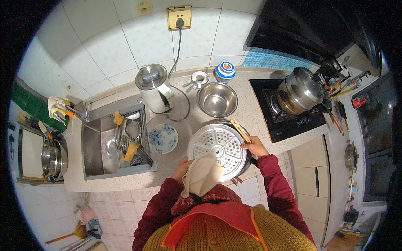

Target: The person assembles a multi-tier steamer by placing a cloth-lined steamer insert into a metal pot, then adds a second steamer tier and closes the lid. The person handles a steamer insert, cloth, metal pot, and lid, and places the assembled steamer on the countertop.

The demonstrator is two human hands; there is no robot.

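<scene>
A round perforated metal steamer tray (204, 144) is in front of me at the counter's front edge. My left hand (180, 170) is at its lower left rim, closed, with a cream cloth (200, 175) hanging beside it and over part of the tray; the fingertips are partly hidden. At the tray's right rim, my right hand (256, 147) is closed around light wooden chopsticks (240, 130) that point up and left. Darker stick ends (236, 180) show below the tray. Behind its right side a dark rounded edge shows, mostly hidden.
Left of the tray stands a blue-flowered bowl (163, 138) inside a clear dish. A metal basin (217, 99), white kettle (155, 88) and blue-white jar (225, 72) are farther back. The sink (98, 158) is left; a lidded pot (299, 90) sits on the black stove (281, 131) right.
</scene>
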